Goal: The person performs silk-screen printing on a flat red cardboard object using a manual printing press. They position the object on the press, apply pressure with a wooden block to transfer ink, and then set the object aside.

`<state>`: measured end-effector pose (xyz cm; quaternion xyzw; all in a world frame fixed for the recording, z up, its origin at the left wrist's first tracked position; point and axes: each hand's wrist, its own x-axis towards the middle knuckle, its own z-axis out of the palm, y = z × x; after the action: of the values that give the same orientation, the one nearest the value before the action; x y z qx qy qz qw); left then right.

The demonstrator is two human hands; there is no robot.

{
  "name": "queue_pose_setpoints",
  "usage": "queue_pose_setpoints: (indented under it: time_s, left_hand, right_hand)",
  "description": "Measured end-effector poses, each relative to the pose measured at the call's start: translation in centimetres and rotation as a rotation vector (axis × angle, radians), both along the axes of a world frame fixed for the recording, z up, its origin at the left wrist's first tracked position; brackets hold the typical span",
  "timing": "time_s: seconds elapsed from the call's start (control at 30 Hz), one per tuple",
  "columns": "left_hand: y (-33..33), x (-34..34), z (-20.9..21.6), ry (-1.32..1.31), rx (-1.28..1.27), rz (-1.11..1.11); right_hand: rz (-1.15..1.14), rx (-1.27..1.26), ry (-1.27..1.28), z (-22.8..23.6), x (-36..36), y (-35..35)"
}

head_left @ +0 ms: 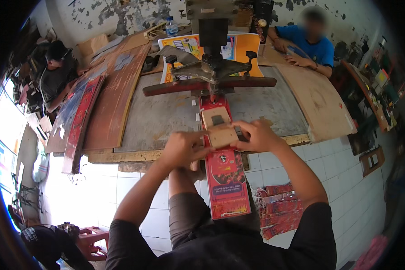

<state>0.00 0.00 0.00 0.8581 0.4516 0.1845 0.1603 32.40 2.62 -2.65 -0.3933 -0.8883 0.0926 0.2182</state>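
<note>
A small tan wooden block with a dark grey piece set near its far end lies between my hands over a long red printed strip. My left hand is closed on the block's left edge. On the opposite side, the fingers of my right hand pinch its right edge beside a small dark piece. The strip's near end reaches over my lap; its far end runs under the black metal press, which has a wide red-brown crossbar.
Brown boards and a red strip lie at the left of the metal-topped table. Another board is at the right. Red strips lie on the tiled floor. Co-workers sit at left and far right.
</note>
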Motion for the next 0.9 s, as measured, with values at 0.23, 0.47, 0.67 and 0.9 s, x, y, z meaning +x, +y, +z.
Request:
queue_pose_setpoints:
  time_s: [0.23, 0.47, 0.67, 0.9]
  left_hand:
    - [-8.1, -6.9, -7.2, -0.231, 0.515, 0.307]
    - [-9.6, -14.4, -13.0, 0.022, 0.626, 0.629]
    - [-5.8, -11.7, -17.3, -0.218, 0.784, 0.672]
    - [-4.0, -12.5, -18.8, -0.191, 1.005, 0.739]
  right_hand:
    - [-0.243, -0.133, 0.175, 2.1, 7.7, -7.1]
    - [-0.831, 0.098, 0.212, -0.8, 25.6, 2.7]
    - [-1.157, 0.329, -0.016, -4.8, 34.4, 10.5]
    - [-1.297, 0.192, -0.327, -4.6, 33.0, 15.9]
